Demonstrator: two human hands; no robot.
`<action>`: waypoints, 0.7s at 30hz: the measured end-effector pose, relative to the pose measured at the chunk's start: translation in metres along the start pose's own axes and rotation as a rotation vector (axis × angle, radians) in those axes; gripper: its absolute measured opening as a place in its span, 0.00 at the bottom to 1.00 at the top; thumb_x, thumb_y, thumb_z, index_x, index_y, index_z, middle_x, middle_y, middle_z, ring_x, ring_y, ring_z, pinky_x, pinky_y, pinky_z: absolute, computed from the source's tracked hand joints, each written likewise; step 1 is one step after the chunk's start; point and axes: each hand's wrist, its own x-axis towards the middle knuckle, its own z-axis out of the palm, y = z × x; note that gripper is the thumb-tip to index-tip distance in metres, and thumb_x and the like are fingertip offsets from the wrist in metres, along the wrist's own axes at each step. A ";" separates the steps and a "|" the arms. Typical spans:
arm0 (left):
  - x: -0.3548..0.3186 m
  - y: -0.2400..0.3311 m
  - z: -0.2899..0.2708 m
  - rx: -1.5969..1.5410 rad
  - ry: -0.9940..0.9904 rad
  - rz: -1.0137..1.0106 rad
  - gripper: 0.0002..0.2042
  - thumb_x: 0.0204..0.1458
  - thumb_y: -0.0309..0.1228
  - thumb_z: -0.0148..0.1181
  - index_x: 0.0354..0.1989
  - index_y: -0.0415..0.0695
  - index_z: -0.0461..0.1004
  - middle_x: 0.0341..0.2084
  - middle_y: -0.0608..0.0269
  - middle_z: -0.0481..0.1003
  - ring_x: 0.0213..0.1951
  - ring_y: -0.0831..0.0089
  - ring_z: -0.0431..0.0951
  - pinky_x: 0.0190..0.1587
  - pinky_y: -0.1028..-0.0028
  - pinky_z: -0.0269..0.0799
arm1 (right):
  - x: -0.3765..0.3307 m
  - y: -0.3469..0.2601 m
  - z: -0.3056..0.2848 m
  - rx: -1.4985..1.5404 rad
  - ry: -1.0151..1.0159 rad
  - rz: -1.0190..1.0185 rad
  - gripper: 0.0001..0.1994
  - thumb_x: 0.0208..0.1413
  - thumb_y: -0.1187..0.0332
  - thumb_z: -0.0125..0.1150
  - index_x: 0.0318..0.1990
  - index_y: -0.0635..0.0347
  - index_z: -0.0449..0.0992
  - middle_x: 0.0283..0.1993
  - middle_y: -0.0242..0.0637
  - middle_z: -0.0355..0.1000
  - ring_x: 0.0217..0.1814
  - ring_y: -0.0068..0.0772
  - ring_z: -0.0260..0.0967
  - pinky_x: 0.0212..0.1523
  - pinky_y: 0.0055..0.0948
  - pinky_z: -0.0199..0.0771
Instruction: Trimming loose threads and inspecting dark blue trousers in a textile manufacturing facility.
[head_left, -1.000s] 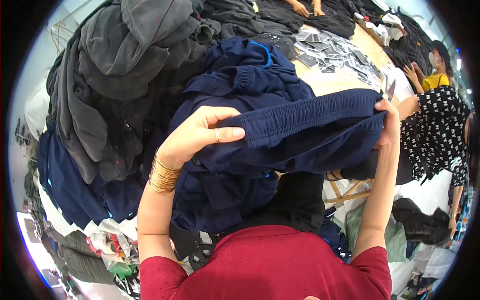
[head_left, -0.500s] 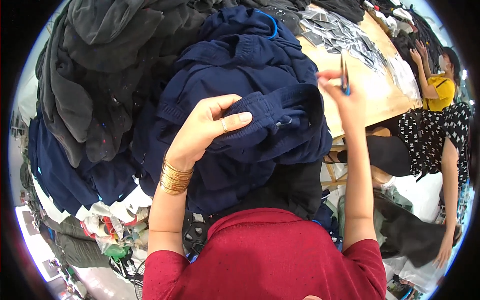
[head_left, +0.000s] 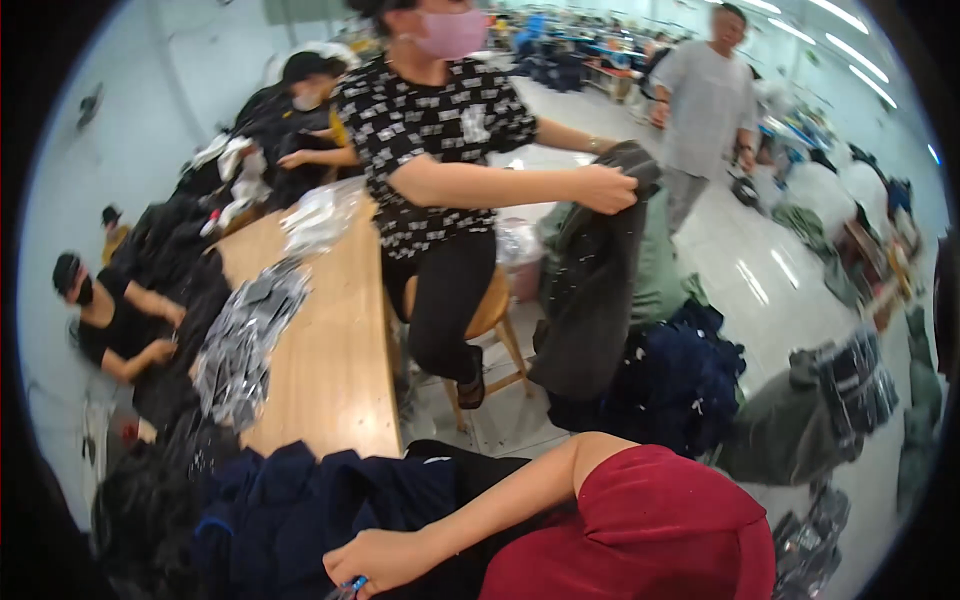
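My right hand is low in the picture, its forearm reaching across from the red sleeve. The fingers are closed around thread snips, of which a blue piece and a bit of metal show at the lower edge. Just beyond and beside the hand lies a heap of navy blue garments, with a bright blue edge at its left. Black cloth lies under the forearm. My left hand is out of the picture.
A wooden table bears grey packets and clear plastic bags. Across from me, a masked person on a wooden stool holds a dark garment. Navy cloth and a stuffed grey-green sack lie on the floor.
The view has swung up and to the right, toward the room. My left hand and the navy waistband it held have left the picture. My right hand still holds the snips, now lower.
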 end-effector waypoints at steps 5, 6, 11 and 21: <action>0.015 -0.058 -0.029 0.134 -0.181 0.548 0.21 0.49 0.25 0.52 0.55 0.42 0.64 0.54 0.41 0.62 0.54 0.53 0.66 0.57 0.66 0.58 | -0.006 0.005 0.004 -0.106 -0.033 -0.036 0.13 0.55 0.53 0.53 0.43 0.45 0.69 0.36 0.20 0.70 0.33 0.28 0.72 0.28 0.32 0.69; 0.016 -0.060 -0.028 0.115 -0.106 0.395 0.23 0.48 0.24 0.52 0.55 0.44 0.64 0.55 0.41 0.60 0.54 0.52 0.66 0.58 0.65 0.57 | -0.005 0.003 0.004 0.033 0.053 0.021 0.09 0.46 0.63 0.59 0.34 0.53 0.69 0.33 0.27 0.68 0.33 0.34 0.71 0.29 0.33 0.69; -0.003 -0.045 -0.006 0.201 0.021 0.334 0.22 0.47 0.23 0.52 0.54 0.42 0.64 0.54 0.41 0.60 0.56 0.52 0.63 0.59 0.63 0.56 | -0.004 0.002 0.005 0.162 0.131 0.064 0.10 0.39 0.73 0.64 0.25 0.62 0.67 0.29 0.35 0.66 0.31 0.42 0.69 0.30 0.33 0.67; -0.037 -0.071 -0.013 0.027 0.324 0.496 0.20 0.51 0.30 0.50 0.53 0.37 0.63 0.54 0.44 0.61 0.56 0.55 0.64 0.60 0.63 0.55 | 0.032 -0.007 0.032 -0.086 -0.107 -0.180 0.10 0.43 0.67 0.64 0.29 0.57 0.68 0.31 0.36 0.63 0.29 0.42 0.66 0.27 0.35 0.65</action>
